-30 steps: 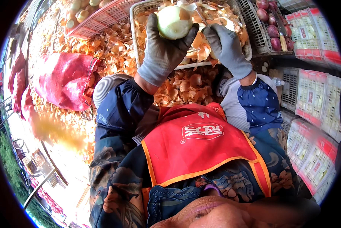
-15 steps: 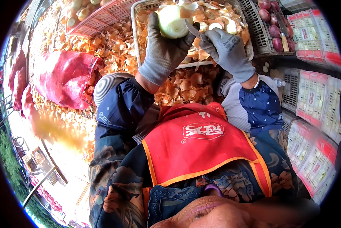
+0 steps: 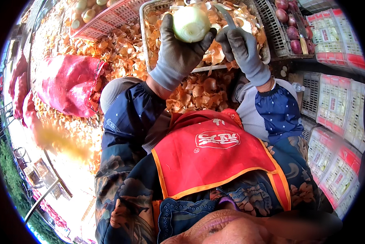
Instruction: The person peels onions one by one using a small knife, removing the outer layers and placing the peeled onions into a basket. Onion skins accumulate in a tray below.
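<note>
Got my left hand (image 3: 175,52) cupped round a pale onion (image 3: 191,25) at 12 o'clock, right hand (image 3: 244,49) clamped on a knife (image 3: 226,16) at its 3, onion's probably firm but slick, so hold its sides.

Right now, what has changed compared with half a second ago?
The knife in the right hand has moved up and right, away from the onion; the brown skin patch on the onion's right side no longer shows. The left hand still holds the onion; the crate of peels stays put.
</note>
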Tool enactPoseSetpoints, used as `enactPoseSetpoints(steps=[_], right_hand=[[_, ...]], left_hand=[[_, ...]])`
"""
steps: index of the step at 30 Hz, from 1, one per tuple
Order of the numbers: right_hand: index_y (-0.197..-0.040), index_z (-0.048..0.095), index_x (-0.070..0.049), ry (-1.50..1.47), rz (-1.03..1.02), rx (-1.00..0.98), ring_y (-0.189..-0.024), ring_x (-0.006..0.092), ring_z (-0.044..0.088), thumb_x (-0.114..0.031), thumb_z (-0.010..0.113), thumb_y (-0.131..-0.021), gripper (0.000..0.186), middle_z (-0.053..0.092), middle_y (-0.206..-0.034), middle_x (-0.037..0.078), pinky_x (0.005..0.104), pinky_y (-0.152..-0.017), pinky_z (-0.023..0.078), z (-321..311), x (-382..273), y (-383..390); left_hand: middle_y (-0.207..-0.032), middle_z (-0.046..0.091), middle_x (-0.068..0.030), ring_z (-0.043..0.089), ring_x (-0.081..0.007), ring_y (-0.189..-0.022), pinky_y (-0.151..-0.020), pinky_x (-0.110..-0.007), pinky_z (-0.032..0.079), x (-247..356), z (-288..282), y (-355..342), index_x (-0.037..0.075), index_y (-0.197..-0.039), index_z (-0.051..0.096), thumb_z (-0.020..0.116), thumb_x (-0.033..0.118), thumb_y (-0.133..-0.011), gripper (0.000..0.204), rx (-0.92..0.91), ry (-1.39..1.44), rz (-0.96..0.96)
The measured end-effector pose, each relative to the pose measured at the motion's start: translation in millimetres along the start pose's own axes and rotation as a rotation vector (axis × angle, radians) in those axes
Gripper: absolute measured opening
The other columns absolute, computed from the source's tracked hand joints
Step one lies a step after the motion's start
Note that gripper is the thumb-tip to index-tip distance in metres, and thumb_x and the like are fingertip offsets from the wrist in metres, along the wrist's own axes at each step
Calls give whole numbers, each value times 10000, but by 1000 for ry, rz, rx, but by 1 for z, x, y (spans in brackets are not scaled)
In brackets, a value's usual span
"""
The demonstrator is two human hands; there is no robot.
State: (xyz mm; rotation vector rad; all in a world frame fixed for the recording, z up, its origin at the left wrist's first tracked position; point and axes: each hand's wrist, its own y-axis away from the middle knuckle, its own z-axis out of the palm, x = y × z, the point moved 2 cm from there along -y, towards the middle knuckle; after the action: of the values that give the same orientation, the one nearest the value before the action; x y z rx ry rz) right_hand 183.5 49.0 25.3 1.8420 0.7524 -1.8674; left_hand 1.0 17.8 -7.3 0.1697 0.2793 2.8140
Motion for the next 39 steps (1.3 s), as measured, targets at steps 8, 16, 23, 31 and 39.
enactPoseSetpoints(steps=[8,16,23,31,39], right_hand=[[-1180,587,-32,627,-313,272,-603,61,485,-277,784,-797,496,516,-665,-10,231,-557,441,11,-9,-17],[-1078,648,-19,335,-202,300,-715,40,568,-251,708,-876,313,642,-797,-9,215,-619,489,-9,7,-15],[-1026,662,-48,-9,10,266,-458,51,487,-280,648,-918,256,580,-662,-4,203,-414,389,-12,-8,-6],[-974,637,-25,66,-54,219,-525,65,533,-155,580,-953,144,579,-686,9,203,-455,436,-14,-6,-4],[-1060,611,-33,582,88,495,-610,164,630,-270,632,-909,283,669,-801,79,289,-561,515,-54,-25,-9]], left_hand=[[-1264,543,-121,561,-290,-1132,-943,-460,500,-17,0,2,124,-1309,459,608,537,-860,628,18,-143,70],[-1211,544,-158,572,-295,-1113,-947,-457,489,-14,3,4,9,-1285,433,604,491,-861,664,-90,-741,189],[-1071,579,-94,568,-160,-979,-854,-309,486,-9,-1,3,-3,-1217,475,690,363,-813,586,-139,-1106,396],[-1087,567,-90,567,-162,-1008,-878,-291,489,-10,8,3,5,-1220,476,796,217,-735,618,-165,-1314,446],[-1217,534,-152,570,-264,-1113,-903,-426,541,-11,-15,-29,4,-1307,423,677,282,-870,577,-46,-810,229]])
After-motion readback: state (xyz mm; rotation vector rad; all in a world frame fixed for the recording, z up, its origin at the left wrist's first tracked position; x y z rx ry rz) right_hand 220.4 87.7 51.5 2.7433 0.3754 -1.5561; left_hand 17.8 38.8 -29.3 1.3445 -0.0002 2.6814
